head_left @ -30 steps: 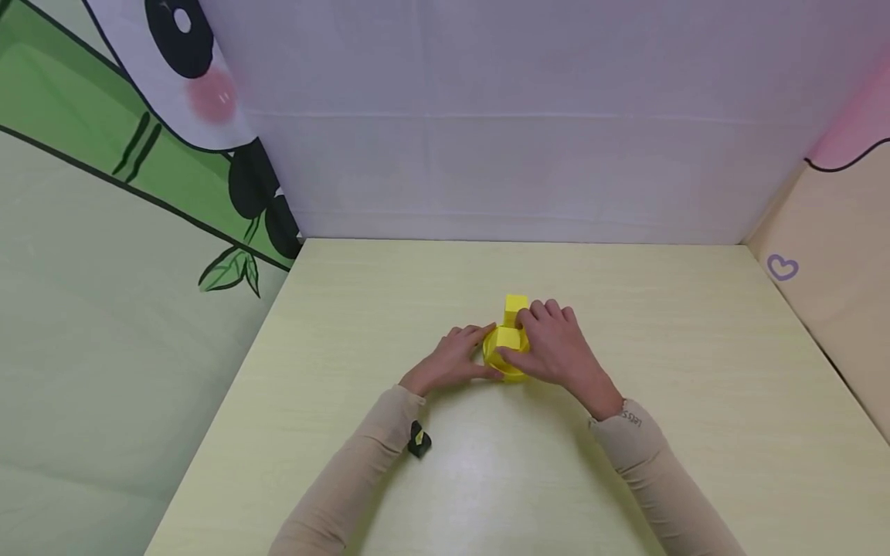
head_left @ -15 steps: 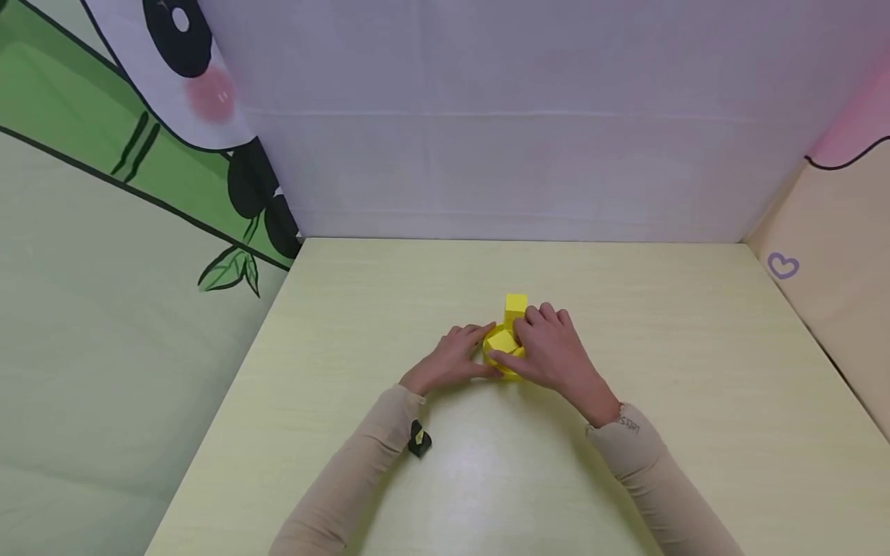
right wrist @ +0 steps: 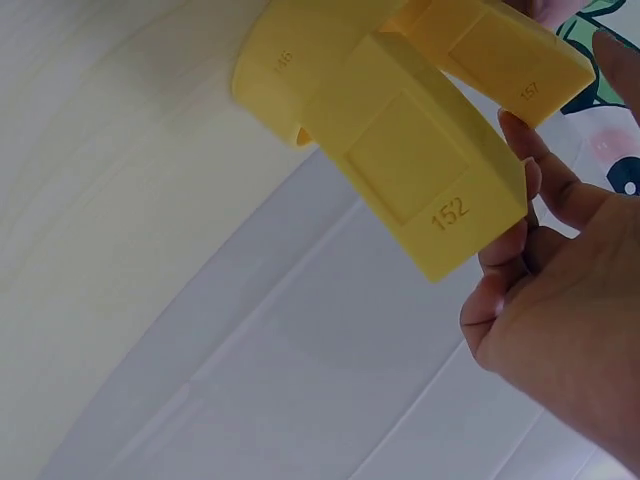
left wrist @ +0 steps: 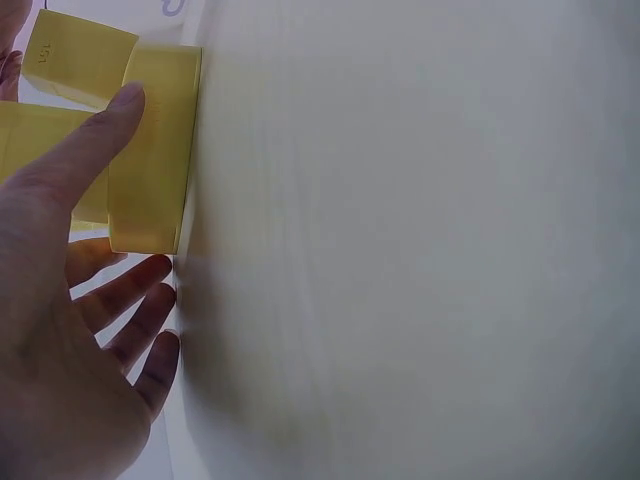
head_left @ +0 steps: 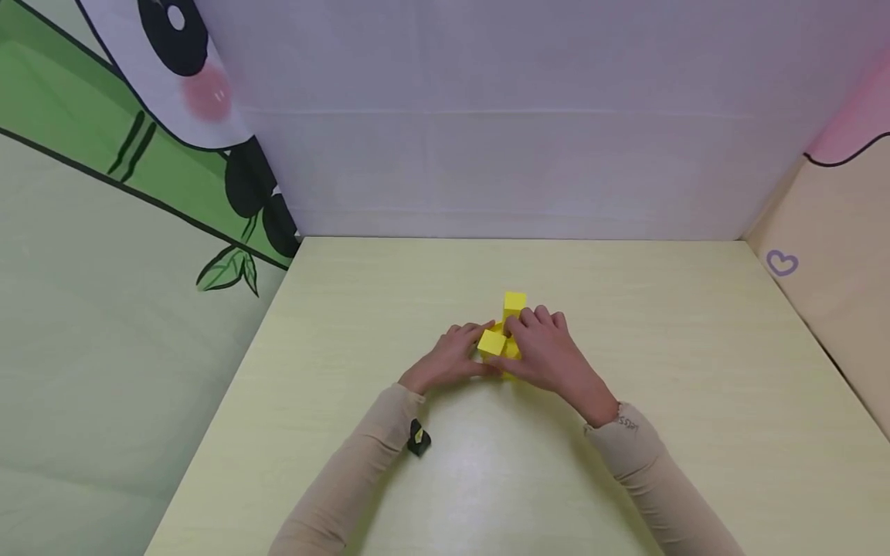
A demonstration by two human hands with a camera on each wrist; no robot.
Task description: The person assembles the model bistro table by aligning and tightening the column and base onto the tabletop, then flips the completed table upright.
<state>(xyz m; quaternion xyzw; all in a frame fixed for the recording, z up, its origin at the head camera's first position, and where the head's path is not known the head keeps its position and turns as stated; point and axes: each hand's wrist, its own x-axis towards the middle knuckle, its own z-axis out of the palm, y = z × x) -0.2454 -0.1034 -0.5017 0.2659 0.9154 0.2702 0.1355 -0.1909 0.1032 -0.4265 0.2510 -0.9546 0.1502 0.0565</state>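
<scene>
A yellow round piece [right wrist: 290, 60], marked 146, rests on the table with yellow rectangular blocks standing in it. My left hand [head_left: 446, 360] grips the round piece from the left, its thumb [left wrist: 100, 135] along the near side and the other fingers on the far side. My right hand [head_left: 548, 349] comes from the right, thumb and curled index finger at a yellow block [head_left: 491, 342] that leans left. Behind it another yellow block [head_left: 514, 303] stands upright. In the right wrist view, the index fingertip touches the block [right wrist: 515, 60] marked 157, beside the block [right wrist: 410, 160] marked 152.
The pale wooden table [head_left: 389, 286] runs back to a plain lilac wall [head_left: 521, 170]. A printed panel [head_left: 104, 347] stands along the left, and a beige one [head_left: 834, 293] along the right. A small black item [head_left: 419, 439] shows at the left sleeve [head_left: 361, 455].
The near block has turned and tipped to the left under my right hand, which has shifted slightly left. My left hand and the upright back block stay in place.
</scene>
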